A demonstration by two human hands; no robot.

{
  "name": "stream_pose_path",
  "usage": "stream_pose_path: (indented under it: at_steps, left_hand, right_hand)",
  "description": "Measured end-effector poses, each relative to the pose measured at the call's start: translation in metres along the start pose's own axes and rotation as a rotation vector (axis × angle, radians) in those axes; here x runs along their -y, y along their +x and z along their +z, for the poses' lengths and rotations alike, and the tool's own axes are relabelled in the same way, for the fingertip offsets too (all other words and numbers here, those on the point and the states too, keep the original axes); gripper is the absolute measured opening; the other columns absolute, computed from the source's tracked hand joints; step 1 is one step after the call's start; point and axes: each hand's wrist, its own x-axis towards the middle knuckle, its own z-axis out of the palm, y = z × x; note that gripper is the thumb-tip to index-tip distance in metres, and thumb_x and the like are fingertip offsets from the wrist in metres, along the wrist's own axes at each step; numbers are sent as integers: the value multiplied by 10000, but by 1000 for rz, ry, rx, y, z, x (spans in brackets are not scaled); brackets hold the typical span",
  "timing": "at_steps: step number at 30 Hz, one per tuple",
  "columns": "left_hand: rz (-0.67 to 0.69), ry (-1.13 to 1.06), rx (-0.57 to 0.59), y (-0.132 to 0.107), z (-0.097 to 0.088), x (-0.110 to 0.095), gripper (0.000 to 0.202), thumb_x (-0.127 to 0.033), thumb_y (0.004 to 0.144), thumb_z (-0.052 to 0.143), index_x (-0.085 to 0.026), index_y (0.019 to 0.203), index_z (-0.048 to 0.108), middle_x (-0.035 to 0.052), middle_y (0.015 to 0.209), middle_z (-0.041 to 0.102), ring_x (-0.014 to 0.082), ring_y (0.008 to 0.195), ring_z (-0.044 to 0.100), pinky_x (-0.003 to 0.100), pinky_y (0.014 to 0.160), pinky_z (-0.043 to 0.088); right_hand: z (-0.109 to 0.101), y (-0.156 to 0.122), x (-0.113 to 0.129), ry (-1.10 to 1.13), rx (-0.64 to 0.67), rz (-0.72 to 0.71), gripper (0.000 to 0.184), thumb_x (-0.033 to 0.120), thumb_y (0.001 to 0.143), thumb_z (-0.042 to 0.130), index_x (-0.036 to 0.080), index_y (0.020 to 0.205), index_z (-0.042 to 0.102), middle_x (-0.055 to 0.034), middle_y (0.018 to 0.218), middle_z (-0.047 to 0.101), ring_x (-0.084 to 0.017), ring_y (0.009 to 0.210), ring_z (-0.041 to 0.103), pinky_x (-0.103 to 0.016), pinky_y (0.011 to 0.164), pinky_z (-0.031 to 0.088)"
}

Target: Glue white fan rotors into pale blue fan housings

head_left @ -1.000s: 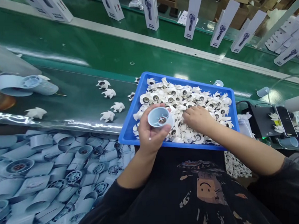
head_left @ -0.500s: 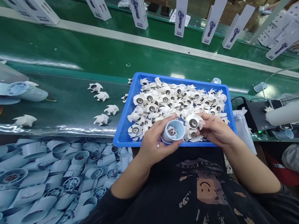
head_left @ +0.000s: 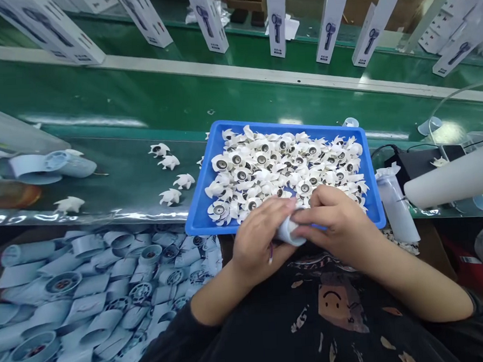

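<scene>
My left hand is wrapped round a light blue fan housing, a short tube whose mouth is turned toward my right hand. A thin wire end pokes out below the left fingers. The right fingers are pinched together at the mouth of the tube; the white fan impeller they held is now hidden by the fingers and the housing. Just beyond both hands is a blue tray, heaped with white fan impellers, several showing dark ring-shaped hubs.
Many blue housings fill the space at lower left. Loose impellers lie on the green bench left of the tray. White boxes stand along the back. At right are a white tube-shaped arm and a black box.
My right hand has brought the impeller left to the housing's mouth. The left hand has tilted the housing, so its inside no longer shows. The view has shifted slightly.
</scene>
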Motion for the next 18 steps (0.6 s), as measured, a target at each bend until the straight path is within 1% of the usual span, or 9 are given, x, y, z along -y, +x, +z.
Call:
stream_pose_path:
  at_steps: [3, 6, 8, 10, 12, 14, 15, 16, 18]
  left_hand:
    - [-29, 19, -30, -2, 2, -6, 533, -236, 844, 672, -252, 1341, 480, 75, 1157, 722, 242, 1085, 686, 435, 990, 555]
    - [-56, 8, 0, -2, 5, -3, 516, -261, 858, 659, -256, 1343, 484, 72, 1170, 721, 240, 1090, 686, 414, 976, 563]
    - [-75, 3, 15, 1, 6, 3, 525, -297, 851, 676, -250, 1340, 491, 80, 1189, 715, 243, 1091, 685, 399, 966, 566]
    - [-95, 16, 9, 5, 6, 8, 562, -336, 823, 714, -243, 1336, 505, 91, 1197, 710, 253, 1087, 686, 406, 970, 561]
    - [-80, 21, 20, 9, 6, 11, 615, -364, 796, 741, -243, 1349, 502, 100, 1203, 705, 268, 1089, 683, 437, 995, 542]
    - [-14, -5, 70, 12, 5, 12, 654, -393, 783, 748, -245, 1366, 491, 111, 1213, 695, 283, 1108, 668, 473, 1019, 516]
    - [22, -13, 104, 14, 4, 13, 663, -420, 770, 755, -246, 1357, 501, 118, 1220, 685, 292, 1121, 655, 487, 1019, 507]
    - [46, -9, 137, 16, 3, 15, 664, -452, 748, 767, -250, 1333, 525, 123, 1218, 674, 300, 1126, 642, 493, 1006, 507]
    - [45, 28, 194, 27, 0, 27, 628, -499, 709, 783, -267, 1259, 587, 112, 1162, 657, 297, 1073, 633, 480, 933, 532]
  right_hand:
    - [3, 0, -5, 64, 52, 56, 90, 246, 856, 689, 215, 911, 753, -7, 727, 475, -118, 678, 461, -243, 618, 385]
    - [-5, -6, -6, 76, 66, 121, 146, 284, 857, 691, 224, 975, 752, -13, 755, 473, -125, 705, 472, -255, 640, 393]
    - [-14, -12, -4, 137, 50, 117, 175, 338, 889, 651, 201, 860, 756, -9, 726, 454, -114, 675, 466, -244, 610, 382]
    - [-20, -18, -1, 225, 27, 77, 284, 395, 916, 605, 187, 777, 740, -10, 713, 451, -106, 660, 471, -235, 596, 392]
    - [-19, -24, -1, 188, 5, 41, 310, 472, 886, 623, 193, 959, 740, -56, 849, 540, -149, 785, 538, -281, 677, 465]
    - [-16, -30, -4, 17, -15, 45, 519, 526, 822, 680, 197, 1222, 649, -132, 1092, 570, -242, 987, 551, -404, 810, 500]
    - [-15, -33, -6, -50, -28, 51, 542, 524, 811, 691, 200, 1242, 633, -147, 1154, 559, -270, 1039, 540, -445, 846, 496]
    - [-16, -38, -9, -79, -56, 52, 457, 495, 827, 682, 203, 1178, 662, -138, 1143, 564, -268, 1036, 542, -448, 850, 497]
    - [-23, -49, -14, -60, -166, 27, 227, 389, 888, 623, 202, 992, 699, -92, 999, 572, -212, 937, 554, -378, 800, 507]
